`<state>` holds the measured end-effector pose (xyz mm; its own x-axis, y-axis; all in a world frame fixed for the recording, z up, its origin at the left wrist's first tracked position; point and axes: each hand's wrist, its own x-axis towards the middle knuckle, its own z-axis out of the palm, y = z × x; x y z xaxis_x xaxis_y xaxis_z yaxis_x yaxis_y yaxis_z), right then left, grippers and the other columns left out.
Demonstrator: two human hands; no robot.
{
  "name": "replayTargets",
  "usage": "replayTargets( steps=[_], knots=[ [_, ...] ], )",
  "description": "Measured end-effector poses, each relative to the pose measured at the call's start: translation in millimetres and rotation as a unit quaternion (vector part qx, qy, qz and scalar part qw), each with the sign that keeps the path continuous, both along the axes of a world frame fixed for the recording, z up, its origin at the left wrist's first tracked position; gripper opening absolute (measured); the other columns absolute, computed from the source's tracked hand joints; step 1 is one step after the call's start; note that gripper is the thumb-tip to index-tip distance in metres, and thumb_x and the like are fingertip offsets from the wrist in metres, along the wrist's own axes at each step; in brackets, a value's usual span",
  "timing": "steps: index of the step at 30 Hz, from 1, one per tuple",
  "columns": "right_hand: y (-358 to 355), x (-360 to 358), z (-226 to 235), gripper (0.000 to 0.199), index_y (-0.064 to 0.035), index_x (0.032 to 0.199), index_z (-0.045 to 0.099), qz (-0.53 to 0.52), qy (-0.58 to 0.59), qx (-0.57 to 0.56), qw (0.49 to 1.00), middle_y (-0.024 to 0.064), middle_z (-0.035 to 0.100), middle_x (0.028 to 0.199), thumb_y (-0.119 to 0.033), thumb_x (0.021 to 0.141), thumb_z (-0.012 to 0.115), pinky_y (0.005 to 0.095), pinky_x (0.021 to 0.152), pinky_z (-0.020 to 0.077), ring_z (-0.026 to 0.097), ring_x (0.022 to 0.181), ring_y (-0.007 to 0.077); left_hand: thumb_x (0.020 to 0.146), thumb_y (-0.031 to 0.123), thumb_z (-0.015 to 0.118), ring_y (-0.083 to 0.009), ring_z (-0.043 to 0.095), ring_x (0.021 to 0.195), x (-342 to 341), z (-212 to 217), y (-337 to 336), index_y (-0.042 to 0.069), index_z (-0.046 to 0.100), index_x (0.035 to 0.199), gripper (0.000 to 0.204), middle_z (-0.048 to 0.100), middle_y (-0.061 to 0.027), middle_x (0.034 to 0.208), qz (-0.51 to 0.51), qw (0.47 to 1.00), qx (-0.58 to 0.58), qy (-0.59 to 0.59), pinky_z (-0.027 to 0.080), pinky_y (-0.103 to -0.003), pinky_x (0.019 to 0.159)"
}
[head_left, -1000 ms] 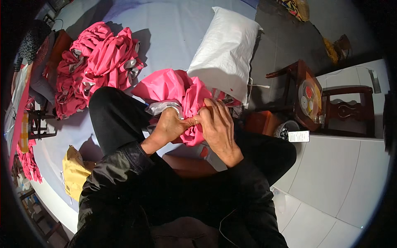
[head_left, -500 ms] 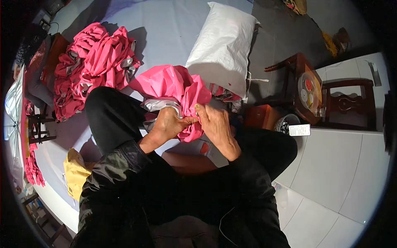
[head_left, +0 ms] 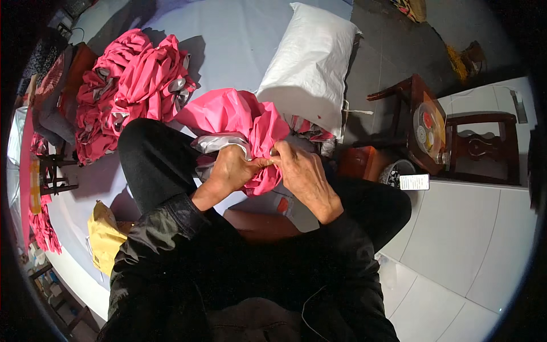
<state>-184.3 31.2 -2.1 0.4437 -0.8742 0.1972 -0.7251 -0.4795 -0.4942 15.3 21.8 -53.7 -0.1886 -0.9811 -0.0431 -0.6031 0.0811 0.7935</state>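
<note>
Between my knees I hold a bunched piece of pink fabric (head_left: 228, 111) with a silvery-grey underside. My left hand (head_left: 229, 171) is closed on its gathered lower part, thumb pointing right. From the other side my right hand (head_left: 305, 179) pinches the same gathers, its thumb and fingertips close to the left thumb. The fabric puffs out above both hands, and a small crumpled end shows below them. Whether the fingers also grip something small is hidden. A large heap of the same pink and silver fabric (head_left: 142, 77) lies beyond my left knee.
A stuffed white sack (head_left: 310, 62) lies ahead on the pale sheet. Nearby at right stand a reddish-brown box (head_left: 358, 162), a patterned bin (head_left: 394, 171) with a white card (head_left: 414, 182), and wooden chairs (head_left: 484, 142). A yellow bag (head_left: 105, 239) sits at left.
My right hand has shifted slightly to the right and its thumb has moved on the gathers. The left hand keeps its hold on the pink fabric.
</note>
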Motion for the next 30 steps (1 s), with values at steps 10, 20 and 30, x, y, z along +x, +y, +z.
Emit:
replayTargets(
  steps=[10, 20, 30],
  knots=[
    [1.1, -0.9, -0.5, 0.019, -0.0021, 0.098, 0.053, -0.017, 0.005, 0.049, 0.999, 0.0174, 0.064, 0.08, -0.013, 0.094, 0.068, 0.046, 0.06, 0.0511, 0.067, 0.073, 0.0381, 0.077, 0.052, 0.085, -0.0374, 0.036, 0.043, -4.4, 8.2, 2.8, -0.008, 0.048, 0.052, 0.074, 0.038, -0.0238, 0.049, -0.015, 0.997, -0.056, -0.041, 0.036, -0.047, 0.045],
    [1.8, 6.4, 6.0, 0.019, -0.0024, 0.097, 0.053, -0.018, -0.064, -0.005, 0.998, 0.0167, 0.064, 0.077, -0.015, 0.095, 0.068, 0.045, 0.06, 0.0512, 0.067, 0.071, 0.0376, 0.075, 0.049, 0.087, -0.0405, 0.045, 0.043, 2.0, -6.6, -0.5, -0.007, 0.049, 0.053, 0.072, 0.043, -0.0246, 0.05, 0.007, 0.998, -0.05, -0.039, 0.038, -0.048, 0.046],
    [1.2, 1.6, -10.7, 0.022, -0.003, 0.097, 0.052, -0.024, 0.022, 0.006, 0.999, 0.0167, 0.063, 0.076, -0.017, 0.094, 0.069, 0.0454, 0.059, 0.0509, 0.066, 0.069, 0.0376, 0.075, 0.051, 0.086, -0.0404, 0.047, 0.044, -6.4, 2.9, 1.1, -0.008, 0.05, 0.053, 0.072, 0.042, -0.0253, 0.05, -0.009, 0.993, -0.113, -0.014, 0.04, -0.049, 0.048]
  ],
)
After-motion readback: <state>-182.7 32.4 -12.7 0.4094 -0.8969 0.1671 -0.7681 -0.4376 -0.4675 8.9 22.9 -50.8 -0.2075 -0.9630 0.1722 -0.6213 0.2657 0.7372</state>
